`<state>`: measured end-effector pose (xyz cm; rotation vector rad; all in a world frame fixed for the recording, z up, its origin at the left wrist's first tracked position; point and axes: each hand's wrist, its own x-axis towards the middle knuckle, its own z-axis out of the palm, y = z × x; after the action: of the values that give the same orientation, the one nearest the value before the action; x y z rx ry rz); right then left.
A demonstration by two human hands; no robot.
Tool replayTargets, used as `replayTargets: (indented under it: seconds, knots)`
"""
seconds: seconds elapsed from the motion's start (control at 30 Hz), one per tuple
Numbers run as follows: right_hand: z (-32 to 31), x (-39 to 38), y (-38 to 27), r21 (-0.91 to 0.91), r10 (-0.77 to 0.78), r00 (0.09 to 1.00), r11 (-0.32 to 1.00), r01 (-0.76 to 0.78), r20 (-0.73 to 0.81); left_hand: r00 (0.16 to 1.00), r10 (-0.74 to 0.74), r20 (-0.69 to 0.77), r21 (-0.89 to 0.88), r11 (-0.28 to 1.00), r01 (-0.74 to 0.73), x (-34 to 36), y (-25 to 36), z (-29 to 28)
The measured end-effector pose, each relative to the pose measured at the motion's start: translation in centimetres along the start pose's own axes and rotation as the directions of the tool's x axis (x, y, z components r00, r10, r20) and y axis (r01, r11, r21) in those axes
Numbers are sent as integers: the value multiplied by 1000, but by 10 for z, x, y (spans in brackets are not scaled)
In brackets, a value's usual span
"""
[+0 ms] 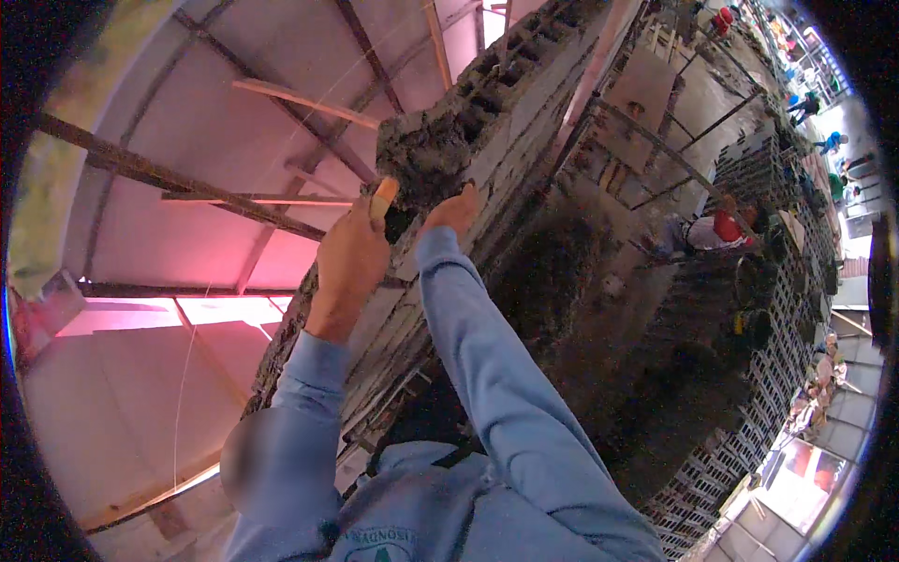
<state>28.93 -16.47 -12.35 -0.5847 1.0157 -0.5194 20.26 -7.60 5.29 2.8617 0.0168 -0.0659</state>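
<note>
My left hand is closed round the orange handle of a tool, likely a trowel; its blade is hidden or lost in dark mortar. Just to the right, my right hand touches the lumpy wet mortar on the wall's top, its fingers bent; what they hold, if anything, is unclear. The grey hollow-block wall runs from below me toward the upper right, with rough mortar down its face.
Pink-lit roof panels with beams lie left of the wall. Down to the right, another person in red is beside metal scaffolding and stacked blocks. More people appear small at the far right.
</note>
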Motion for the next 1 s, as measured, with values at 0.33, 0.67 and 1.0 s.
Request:
replayTargets:
  seconds: [0.33,0.67,1.0]
  knots:
    - [-3,-24,-33,-183,157,987,970,-161,-35,980,113,-163,47,993,-107,12,20,-10]
    - [-79,38,-44,-21,92,928,996,-91,361,975,132,-180,-26,990,-139,-38,-5,-34]
    - [-386,71,-66,-50,274,962,961,-274,-1,993,21,-113,129,992,-7,-132,-23,30]
